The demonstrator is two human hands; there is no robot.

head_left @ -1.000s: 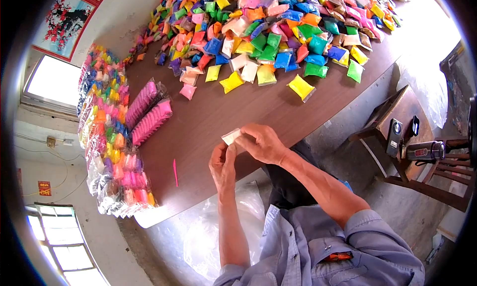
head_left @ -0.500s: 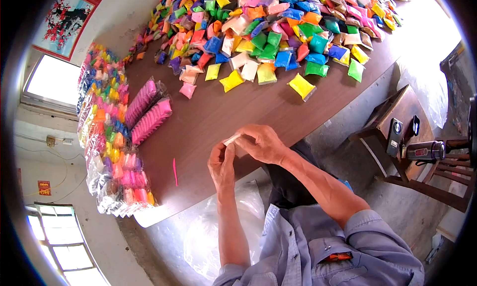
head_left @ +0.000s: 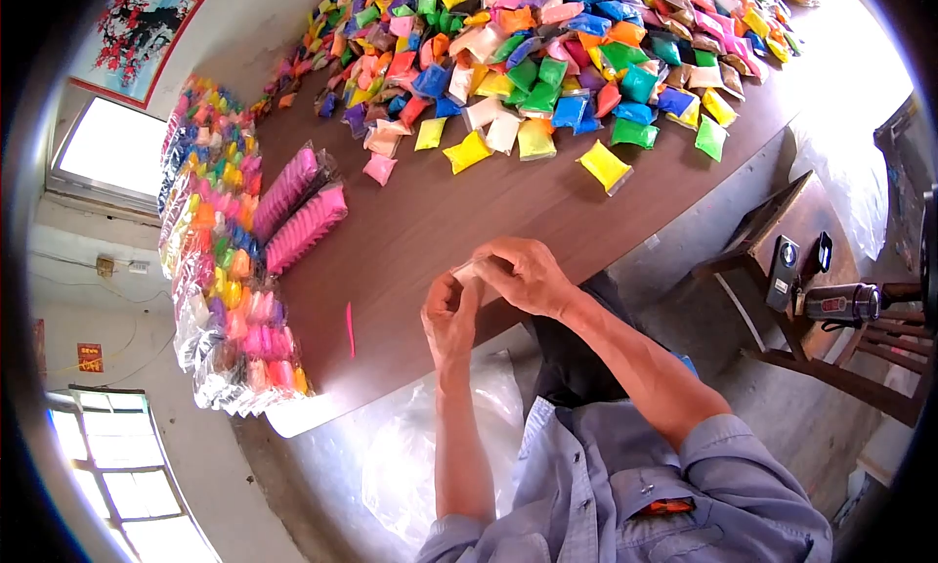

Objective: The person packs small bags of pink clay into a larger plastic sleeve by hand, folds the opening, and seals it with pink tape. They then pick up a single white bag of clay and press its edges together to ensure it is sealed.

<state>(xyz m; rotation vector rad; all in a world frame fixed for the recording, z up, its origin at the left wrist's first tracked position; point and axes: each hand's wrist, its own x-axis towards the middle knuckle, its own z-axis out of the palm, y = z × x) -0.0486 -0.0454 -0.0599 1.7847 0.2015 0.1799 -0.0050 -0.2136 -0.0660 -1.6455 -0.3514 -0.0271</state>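
My left hand [head_left: 452, 321] and my right hand [head_left: 529, 276] meet over the near edge of the brown table [head_left: 410, 236]. Both pinch a small pale strip [head_left: 464, 269] between their fingertips. It is thin and whitish, and its kind is too small to make out. A thin pink stick-like tool [head_left: 351, 330] lies on the tabletop to the left of my hands. Farther off, a yellow packet [head_left: 605, 166] sits at the front of a big heap of colorful soft packets [head_left: 528, 84].
Two long bagged rows of pink packets [head_left: 307, 229] lie at left, beside stacked clear bags of mixed colors [head_left: 234, 289]. Right of the table stands a wooden stool [head_left: 757, 240] with a dark flask [head_left: 840, 302] and a black device [head_left: 782, 270]. Clear plastic [head_left: 440, 446] hangs below the table edge.
My hands stay together and have shifted slightly right in view, as the whole scene has. The pale strip between my fingertips shows less bright white than before.
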